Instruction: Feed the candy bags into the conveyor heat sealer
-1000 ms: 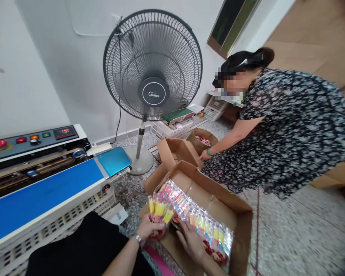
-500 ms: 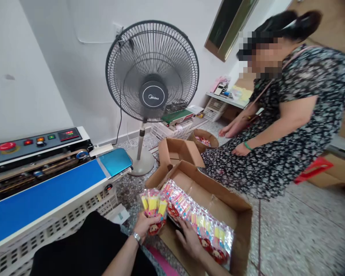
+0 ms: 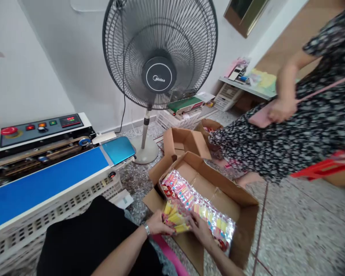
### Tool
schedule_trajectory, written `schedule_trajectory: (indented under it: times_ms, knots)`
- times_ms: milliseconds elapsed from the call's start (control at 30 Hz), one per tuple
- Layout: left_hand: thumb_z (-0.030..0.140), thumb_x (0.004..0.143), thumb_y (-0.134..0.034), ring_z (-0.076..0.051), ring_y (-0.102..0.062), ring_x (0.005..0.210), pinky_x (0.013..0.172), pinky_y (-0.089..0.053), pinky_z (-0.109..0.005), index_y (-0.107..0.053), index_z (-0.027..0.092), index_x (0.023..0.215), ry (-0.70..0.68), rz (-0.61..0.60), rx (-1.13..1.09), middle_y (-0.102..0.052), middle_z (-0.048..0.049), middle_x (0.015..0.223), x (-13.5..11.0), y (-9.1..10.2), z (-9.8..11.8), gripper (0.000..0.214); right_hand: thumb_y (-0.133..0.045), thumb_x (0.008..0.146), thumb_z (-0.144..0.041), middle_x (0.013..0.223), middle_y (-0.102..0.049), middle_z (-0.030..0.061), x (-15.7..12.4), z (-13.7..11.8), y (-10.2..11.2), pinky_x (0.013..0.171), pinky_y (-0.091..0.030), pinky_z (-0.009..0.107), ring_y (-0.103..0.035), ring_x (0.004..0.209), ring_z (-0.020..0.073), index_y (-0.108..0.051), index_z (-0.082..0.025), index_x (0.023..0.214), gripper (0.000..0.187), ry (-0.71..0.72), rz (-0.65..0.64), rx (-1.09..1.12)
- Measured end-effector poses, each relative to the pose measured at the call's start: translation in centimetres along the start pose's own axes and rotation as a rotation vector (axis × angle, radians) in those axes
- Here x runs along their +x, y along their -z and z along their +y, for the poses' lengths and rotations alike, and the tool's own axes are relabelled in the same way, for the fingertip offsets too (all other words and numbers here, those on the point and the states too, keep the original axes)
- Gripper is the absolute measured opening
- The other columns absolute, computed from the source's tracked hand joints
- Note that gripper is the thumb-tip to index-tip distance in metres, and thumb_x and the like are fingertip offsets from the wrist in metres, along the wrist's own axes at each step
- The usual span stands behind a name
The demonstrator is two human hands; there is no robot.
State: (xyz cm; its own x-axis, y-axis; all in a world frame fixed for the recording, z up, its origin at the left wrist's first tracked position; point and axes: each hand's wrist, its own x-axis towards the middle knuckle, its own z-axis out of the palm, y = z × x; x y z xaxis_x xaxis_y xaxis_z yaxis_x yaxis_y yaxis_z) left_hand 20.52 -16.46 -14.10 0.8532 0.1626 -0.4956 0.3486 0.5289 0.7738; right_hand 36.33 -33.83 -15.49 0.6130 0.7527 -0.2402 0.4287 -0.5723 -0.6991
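Left hand [image 3: 157, 224] grips clear plastic packets with yellow contents [image 3: 176, 217], just shifted right over the cardboard carton's [image 3: 227, 185] near edge, bringing them beside the right hand [image 3: 202, 231]; its grip is unclear.

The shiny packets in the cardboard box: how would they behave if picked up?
The packets are probably slippery, since they look glossy. They seem light: the left hand holds a bunch of similar ones. They may crinkle, judging by the uneven glare.

Even light; mild motion blur
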Motion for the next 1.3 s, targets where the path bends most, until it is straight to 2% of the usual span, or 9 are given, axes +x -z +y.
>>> schedule_trajectory:
  times_ms: [133, 367, 600, 733, 833, 900, 1033, 1133, 1300]
  knots:
    - [0.027, 0.035, -0.081, -0.021, -0.060, 0.065, 0.059, -0.045, -0.027, -0.071, 0.013, 0.072, -0.004, -0.090, 0.029, -0.067, -0.0018, 0.066, 0.0, -0.1, -0.2, 0.041, -0.039, 0.082, -0.047, 0.102, -0.067, 0.0083, -0.3, 0.3, 1.1, 0.083, -0.047, 0.034, -0.061, 0.094, 0.0234, -0.062, -0.017, 0.102, 0.043, -0.057, 0.042, -0.013]
    - [0.030, 0.039, -0.081, -0.016, -0.057, 0.058, 0.055, -0.044, -0.026, -0.070, 0.011, 0.073, -0.041, -0.164, 0.080, -0.064, -0.0005, 0.063, 0.0, 0.3, -0.1, 0.040, -0.043, 0.078, -0.047, 0.095, -0.069, 0.0068, -0.2, -1.3, 2.2, 0.079, -0.049, 0.034, -0.063, 0.088, 0.0241, -0.066, -0.020, 0.093, 0.037, -0.054, 0.087, -0.003]
    - [0.027, 0.042, -0.081, -0.017, -0.058, 0.059, 0.055, -0.044, -0.025, -0.071, 0.012, 0.075, -0.101, -0.158, 0.062, -0.067, -0.0011, 0.066, -0.4, 0.5, 0.5, 0.037, -0.045, 0.077, -0.048, 0.094, -0.069, 0.0068, -0.1, -1.6, 2.0, 0.079, -0.049, 0.036, -0.063, 0.087, 0.0249, -0.067, -0.021, 0.091, 0.037, -0.052, 0.132, 0.020]
    - [0.028, 0.045, -0.080, -0.020, -0.062, 0.064, 0.060, -0.047, -0.028, -0.072, 0.012, 0.081, -0.149, -0.110, -0.014, -0.070, -0.0046, 0.073, -1.1, 0.4, 1.3, 0.040, -0.049, 0.077, -0.049, 0.096, -0.068, 0.0082, -0.2, -3.1, 2.3, 0.081, -0.048, 0.039, -0.061, 0.091, 0.0263, -0.066, -0.021, 0.092, 0.037, -0.046, 0.130, 0.097]
    - [0.030, 0.054, -0.077, -0.021, -0.064, 0.073, 0.069, -0.049, -0.031, -0.070, 0.013, 0.088, -0.208, -0.036, -0.091, -0.071, -0.0072, 0.083, -2.0, 0.5, 2.5, 0.039, -0.052, 0.078, -0.050, 0.101, -0.066, 0.0083, -0.1, -5.7, 2.0, 0.084, -0.047, 0.039, -0.059, 0.097, 0.0257, -0.064, -0.021, 0.098, 0.037, -0.029, 0.060, 0.287]
    - [0.029, 0.058, -0.075, -0.022, -0.064, 0.080, 0.077, -0.048, -0.033, -0.068, 0.014, 0.092, -0.272, 0.031, -0.177, -0.071, -0.0086, 0.089, -3.0, 0.9, 3.7, 0.038, -0.053, 0.079, -0.048, 0.113, -0.061, 0.0076, 0.1, -8.3, 1.4, 0.090, -0.044, 0.039, -0.055, 0.106, 0.0242, -0.058, -0.024, 0.109, 0.039, 0.027, -0.061, 0.472]
    - [0.022, 0.058, -0.076, -0.024, -0.065, 0.082, 0.080, -0.048, -0.035, -0.068, 0.012, 0.093, -0.374, 0.153, -0.318, -0.071, -0.0121, 0.092, -5.5, 2.6, 6.1, 0.037, -0.063, 0.074, -0.046, 0.132, -0.045, 0.0080, 1.6, -14.5, -0.9, 0.097, -0.037, 0.040, -0.043, 0.121, 0.0227, -0.038, -0.027, 0.129, 0.064, 0.230, -0.290, 0.782]
    - [0.020, 0.057, -0.077, -0.023, -0.065, 0.081, 0.078, -0.049, -0.034, -0.068, 0.012, 0.092, -0.412, 0.248, -0.302, -0.071, -0.0111, 0.091, -7.6, 4.4, 7.5, 0.037, -0.070, 0.068, -0.040, 0.126, -0.050, 0.0092, 3.5, -18.7, -3.1, 0.094, -0.040, 0.039, -0.048, 0.115, 0.0226, -0.034, -0.026, 0.127, 0.070, 0.312, -0.282, 0.855]
    - [0.021, 0.057, -0.076, -0.020, -0.064, 0.072, 0.070, -0.050, -0.030, -0.068, 0.012, 0.087, -0.510, 0.429, -0.201, -0.072, -0.0067, 0.081, -11.7, 7.7, 8.8, 0.032, -0.071, 0.067, -0.033, 0.112, -0.058, 0.0055, 5.9, -23.9, -6.5, 0.090, -0.042, 0.037, -0.055, 0.104, 0.0219, -0.044, -0.023, 0.116, 0.057, 0.409, -0.401, 0.776]
